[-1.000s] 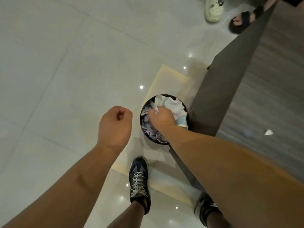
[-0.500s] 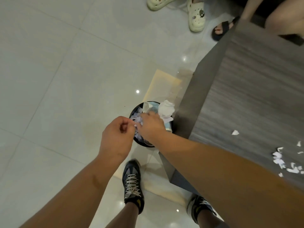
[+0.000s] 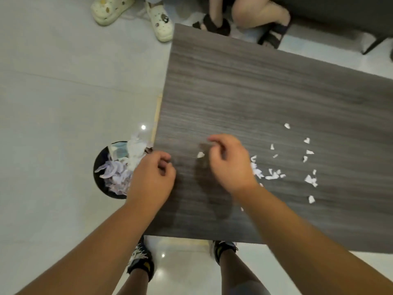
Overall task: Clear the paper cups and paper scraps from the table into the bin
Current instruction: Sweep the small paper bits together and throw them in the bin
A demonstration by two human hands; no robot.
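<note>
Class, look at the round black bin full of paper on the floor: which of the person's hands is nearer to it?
Left. The left hand overlaps the round black bin's right rim at the table edge. The right hand is farther right, over the grey wooden table.

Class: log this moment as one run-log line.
right hand: over paper scraps | left hand: table edge | bin: full | cups: none on table
</note>
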